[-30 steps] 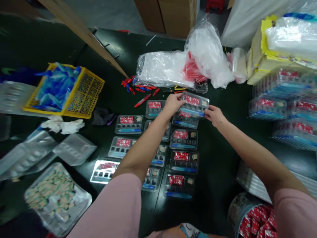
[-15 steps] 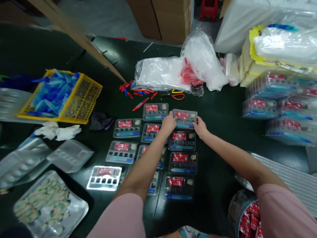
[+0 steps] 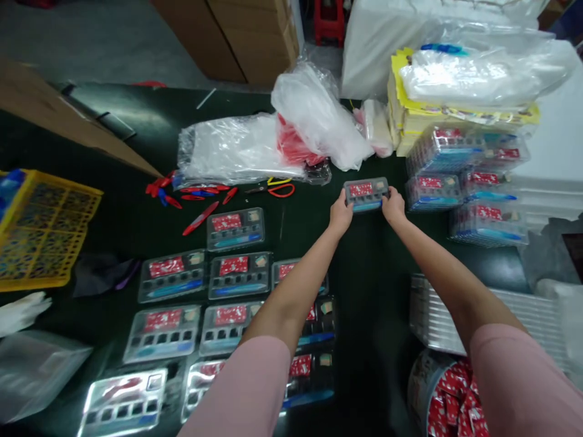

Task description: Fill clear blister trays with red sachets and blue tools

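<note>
Across the dark table (image 3: 364, 285), my left forearm (image 3: 291, 297) passes over the laid-out trays (image 3: 234, 273); if I let it sink, my elbow or sleeve could drag one askew. To my right, the stacked trays (image 3: 487, 221) stand several high, and they look slick and light. My right hand (image 3: 394, 206) is right beside the nearest pile, so a careless swing of my knuckles could shove it out of line or slide its top layers off. The loose plastic bags (image 3: 323, 121) lie beyond my fingers, and a trailing edge could catch if I reach too far.

The clear tray (image 3: 353, 184) is between my two hands, just left of those stacks. My left hand (image 3: 340, 213) has its left end, fingers drawn in close on the rim; my right has the other end in the same narrow pinch. I can't tell whether its underside touches the table. The plastic is thin, I judge, so squeezing from both ends could bow it, and one hand rising faster would tip it. Then the red packet (image 3: 361, 189) could slip out of place, the blue pen (image 3: 367, 206) roll from its groove, and the little tan piece (image 3: 379, 185) hop out first.
</note>
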A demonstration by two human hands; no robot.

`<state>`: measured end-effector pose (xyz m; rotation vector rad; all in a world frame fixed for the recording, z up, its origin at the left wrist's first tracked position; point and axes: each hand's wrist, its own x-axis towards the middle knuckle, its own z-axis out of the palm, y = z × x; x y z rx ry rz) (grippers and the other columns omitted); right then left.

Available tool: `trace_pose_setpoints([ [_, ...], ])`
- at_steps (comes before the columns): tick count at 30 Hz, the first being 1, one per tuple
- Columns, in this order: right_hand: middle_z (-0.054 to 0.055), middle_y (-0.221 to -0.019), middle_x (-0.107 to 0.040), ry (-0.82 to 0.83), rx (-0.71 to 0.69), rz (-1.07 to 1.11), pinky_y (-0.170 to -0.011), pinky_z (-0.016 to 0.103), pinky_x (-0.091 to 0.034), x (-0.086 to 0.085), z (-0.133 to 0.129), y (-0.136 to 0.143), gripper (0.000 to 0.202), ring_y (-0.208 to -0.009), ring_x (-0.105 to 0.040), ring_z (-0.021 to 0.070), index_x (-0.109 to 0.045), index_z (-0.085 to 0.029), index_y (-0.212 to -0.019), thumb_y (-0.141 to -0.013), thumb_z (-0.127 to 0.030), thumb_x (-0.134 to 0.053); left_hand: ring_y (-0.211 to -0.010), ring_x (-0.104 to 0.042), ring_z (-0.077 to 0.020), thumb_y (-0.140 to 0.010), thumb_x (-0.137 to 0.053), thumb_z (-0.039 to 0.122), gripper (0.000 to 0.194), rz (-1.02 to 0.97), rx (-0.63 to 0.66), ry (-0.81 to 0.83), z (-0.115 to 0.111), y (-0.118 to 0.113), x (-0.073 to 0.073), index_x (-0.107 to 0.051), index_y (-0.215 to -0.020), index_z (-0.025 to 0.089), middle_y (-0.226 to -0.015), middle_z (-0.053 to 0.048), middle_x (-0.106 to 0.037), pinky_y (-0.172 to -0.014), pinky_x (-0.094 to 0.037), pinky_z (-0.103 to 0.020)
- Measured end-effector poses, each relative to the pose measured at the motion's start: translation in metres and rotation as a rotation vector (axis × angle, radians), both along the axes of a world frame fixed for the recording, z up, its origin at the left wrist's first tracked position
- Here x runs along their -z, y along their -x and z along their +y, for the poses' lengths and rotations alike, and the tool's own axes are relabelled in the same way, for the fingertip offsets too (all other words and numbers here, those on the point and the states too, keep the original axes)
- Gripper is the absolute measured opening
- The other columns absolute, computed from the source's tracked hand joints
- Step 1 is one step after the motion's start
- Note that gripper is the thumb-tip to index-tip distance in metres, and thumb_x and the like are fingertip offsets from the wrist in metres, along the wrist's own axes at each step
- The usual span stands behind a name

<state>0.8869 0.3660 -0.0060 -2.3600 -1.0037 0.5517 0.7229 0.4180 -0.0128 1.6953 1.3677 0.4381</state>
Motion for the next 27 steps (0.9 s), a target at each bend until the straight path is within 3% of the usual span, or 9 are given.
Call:
trace_pose_setpoints([
  [4, 0.025, -0.131, -0.053, -0.018, 0.017, -0.061, -0.103, 0.040, -0.040, 0.001, 0.028, -0.018, 0.053, -0.119, -0.055, 0.0295, -0.040, -0.004, -0.143, -0.091, -0.014, -0.042, -0.119, -0.060, -0.0227, -0.088, -0.054, 0.015, 0.065, -0.001, -0.037, -0.049, 0.030, -0.035, 0.008, -0.035, -0.150, 0.010, -0.132, -0.016, -0.062, -0.104, -0.042, -0.032],
  [8, 0.024, -0.135, -0.048, -0.061, 0.061, -0.038, -0.105, 0.041, -0.038, 0.006, 0.048, -0.030, 0.053, -0.123, -0.052, 0.0290, -0.037, -0.008, -0.144, -0.092, -0.016, -0.042, -0.117, -0.061, -0.0200, -0.088, -0.055, 0.015, 0.061, -0.047, -0.088, -0.095, 0.051, -0.052, 0.015, -0.041, -0.147, 0.011, -0.135, -0.014, -0.060, -0.103, -0.042, -0.030],
  [16, 0.028, -0.149, -0.034, -0.042, 0.019, -0.191, -0.114, 0.055, -0.024, 0.019, 0.064, -0.042, 0.053, -0.141, -0.031, 0.0355, -0.039, -0.004, -0.143, -0.093, -0.021, -0.043, -0.117, -0.061, -0.0234, -0.089, -0.054, 0.015, 0.044, -0.034, -0.066, -0.136, 0.061, -0.077, 0.012, -0.059, -0.132, 0.013, -0.125, -0.013, -0.067, -0.100, -0.043, -0.031],
  [22, 0.030, -0.153, -0.027, 0.011, -0.031, -0.216, -0.113, 0.057, -0.025, 0.015, 0.060, -0.036, 0.059, -0.144, -0.022, 0.0373, -0.036, 0.000, -0.145, -0.093, -0.027, -0.045, -0.124, -0.057, -0.0239, -0.093, -0.051, 0.024, 0.052, -0.019, -0.011, -0.101, 0.053, -0.051, 0.002, -0.047, -0.143, 0.008, -0.136, -0.017, -0.059, -0.104, -0.041, -0.032],
  [27, 0.025, -0.155, -0.027, 0.010, -0.072, -0.331, -0.102, 0.064, -0.033, 0.004, 0.046, -0.016, 0.059, -0.142, -0.023, 0.0412, -0.038, -0.012, -0.146, -0.093, -0.034, -0.051, -0.127, -0.053, -0.0235, -0.092, -0.050, 0.018, 0.049, 0.093, 0.184, -0.274, 0.051, -0.015, -0.012, -0.051, -0.141, 0.014, -0.140, -0.013, -0.056, -0.110, -0.037, -0.036],
])
